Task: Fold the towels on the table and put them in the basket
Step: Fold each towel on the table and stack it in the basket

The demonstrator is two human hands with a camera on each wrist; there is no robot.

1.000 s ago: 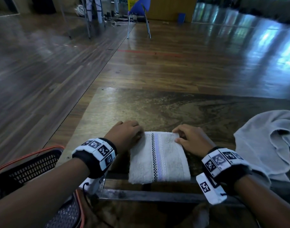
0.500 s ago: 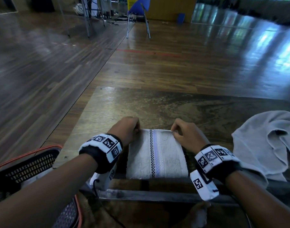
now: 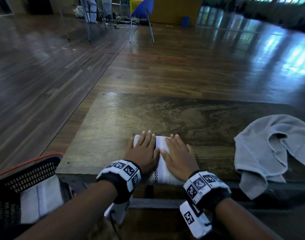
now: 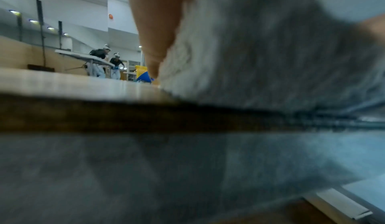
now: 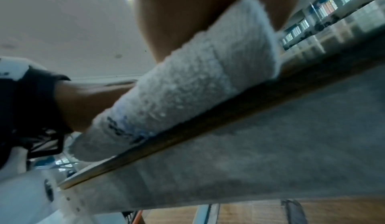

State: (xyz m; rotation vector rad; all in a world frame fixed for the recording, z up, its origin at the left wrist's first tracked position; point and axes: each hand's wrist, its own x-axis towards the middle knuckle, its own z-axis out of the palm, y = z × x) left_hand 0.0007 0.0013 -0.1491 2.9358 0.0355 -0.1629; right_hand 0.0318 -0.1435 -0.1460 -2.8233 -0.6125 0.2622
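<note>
A folded white towel (image 3: 163, 168) with a checked and lilac stripe lies at the near edge of the wooden table (image 3: 148, 116). My left hand (image 3: 144, 149) lies flat on its left half, fingers straight. My right hand (image 3: 178, 153) presses flat on its right half. Both palms cover most of the towel. The wrist views show the white towel (image 4: 260, 49) (image 5: 187, 85) under each palm at the table edge. A crumpled grey towel (image 3: 269, 149) lies at the right. The black mesh basket (image 3: 28, 174) with an orange rim stands at the lower left, a folded white towel (image 3: 41, 196) inside.
A blue chair (image 3: 142, 13) stands far off on the wooden floor. The table's metal frame (image 3: 157, 203) runs under its near edge. People stand at a distant table (image 4: 100, 57) in the left wrist view.
Both hands went from pinching the towel's far corners with curled fingers to lying flat on top of it. The towel now looks shorter and thicker, folded toward me.
</note>
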